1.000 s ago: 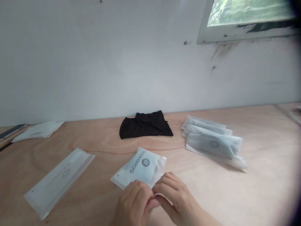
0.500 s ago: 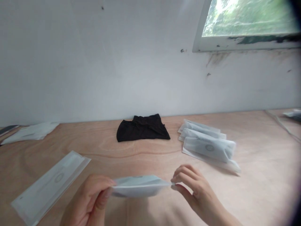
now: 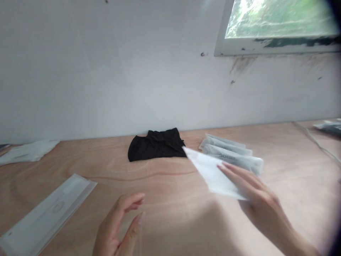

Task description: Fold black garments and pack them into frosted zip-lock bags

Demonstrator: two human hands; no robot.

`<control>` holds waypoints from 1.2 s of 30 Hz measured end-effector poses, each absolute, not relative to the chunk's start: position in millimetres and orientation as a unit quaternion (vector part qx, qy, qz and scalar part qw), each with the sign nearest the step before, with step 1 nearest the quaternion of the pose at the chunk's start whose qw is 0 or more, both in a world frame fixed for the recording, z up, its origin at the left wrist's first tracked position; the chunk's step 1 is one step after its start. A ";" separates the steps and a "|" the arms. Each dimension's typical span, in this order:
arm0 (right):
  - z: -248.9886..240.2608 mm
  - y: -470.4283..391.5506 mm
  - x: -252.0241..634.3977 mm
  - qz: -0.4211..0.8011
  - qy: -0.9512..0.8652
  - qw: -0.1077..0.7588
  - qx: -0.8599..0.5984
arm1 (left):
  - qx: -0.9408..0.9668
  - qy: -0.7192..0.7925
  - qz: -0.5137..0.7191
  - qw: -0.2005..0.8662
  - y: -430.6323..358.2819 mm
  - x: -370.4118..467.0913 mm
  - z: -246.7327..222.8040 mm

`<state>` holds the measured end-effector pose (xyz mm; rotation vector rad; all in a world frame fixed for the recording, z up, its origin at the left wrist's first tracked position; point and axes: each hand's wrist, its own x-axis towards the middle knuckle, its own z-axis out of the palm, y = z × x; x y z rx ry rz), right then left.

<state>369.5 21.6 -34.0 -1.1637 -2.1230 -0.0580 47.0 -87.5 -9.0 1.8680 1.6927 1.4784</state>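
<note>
My right hand (image 3: 255,193) pinches a light, floppy, slippery packet (image 3: 210,170) at its near edge, toward two o'clock beside the stack (image 3: 231,154); left hand (image 3: 117,227) hangs released over the tabletop (image 3: 165,199).

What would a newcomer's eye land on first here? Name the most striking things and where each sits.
The black folded cloth stands out first, dark against the pale wooden table, back by the wall. Next comes the right hand, holding a white packet just in front of the stack of packets. The left hand hangs open and holds nothing at the near edge.
</note>
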 end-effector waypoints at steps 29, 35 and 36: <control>-57.5 86.0 323.4 0.217 -0.891 0.079 -0.390 | 0.727 0.633 0.044 0.264 -40.4 -62.7 -5.4; -60.9 155.5 284.8 0.191 -0.881 0.166 -0.401 | 0.665 0.709 0.156 0.174 25.2 -54.0 -26.1; -63.6 168.0 276.0 0.190 -0.881 0.160 -0.402 | 0.662 0.711 0.148 0.185 43.0 -53.1 -34.7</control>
